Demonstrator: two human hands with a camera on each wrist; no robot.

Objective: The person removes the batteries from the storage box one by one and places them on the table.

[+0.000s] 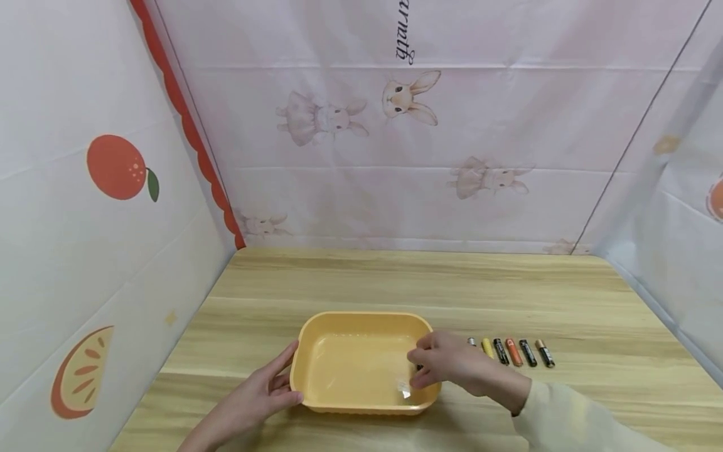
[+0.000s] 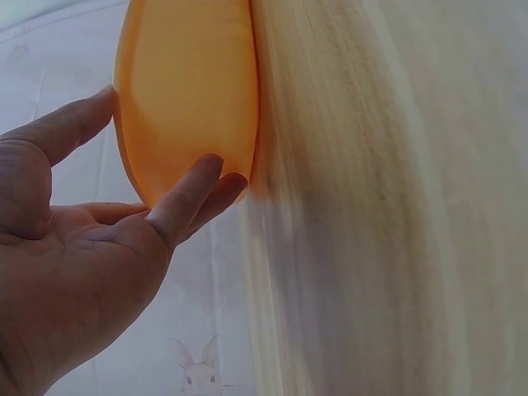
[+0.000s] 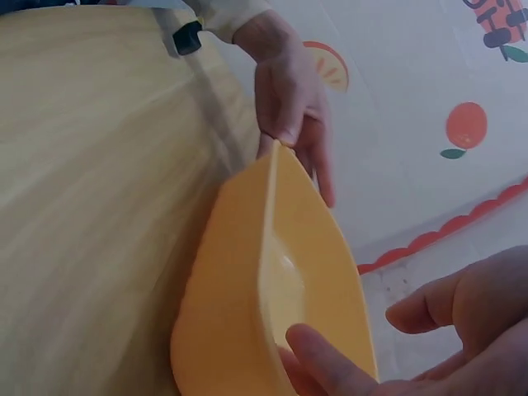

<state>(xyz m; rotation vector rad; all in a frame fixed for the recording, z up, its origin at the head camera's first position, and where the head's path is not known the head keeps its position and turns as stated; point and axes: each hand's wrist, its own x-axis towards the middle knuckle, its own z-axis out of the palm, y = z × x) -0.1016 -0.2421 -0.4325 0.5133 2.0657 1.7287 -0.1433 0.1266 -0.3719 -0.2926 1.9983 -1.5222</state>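
Observation:
A yellow plastic basin (image 1: 361,367) with rounded corners sits on the table. My left hand (image 1: 257,395) holds its left end, thumb and fingers spread against the rim and outer wall; the left wrist view shows fingertips (image 2: 202,177) on the wall. Over the basin's right end, my right hand (image 1: 454,364) reaches in past the rim. Between its thumb and fingers shows the small dark end of a battery (image 1: 420,366), mostly covered by the hand. The right wrist view has the right hand (image 3: 462,330) at the basin's near end, with the battery not visible there.
Several batteries stand in a row right of the basin, among them a yellow one (image 1: 487,348), an orange one (image 1: 513,352) and a black-and-gold one (image 1: 545,353). The right hand partly covers the row's left end. Printed cloth walls (image 1: 361,207) border the wooden table (image 1: 361,276).

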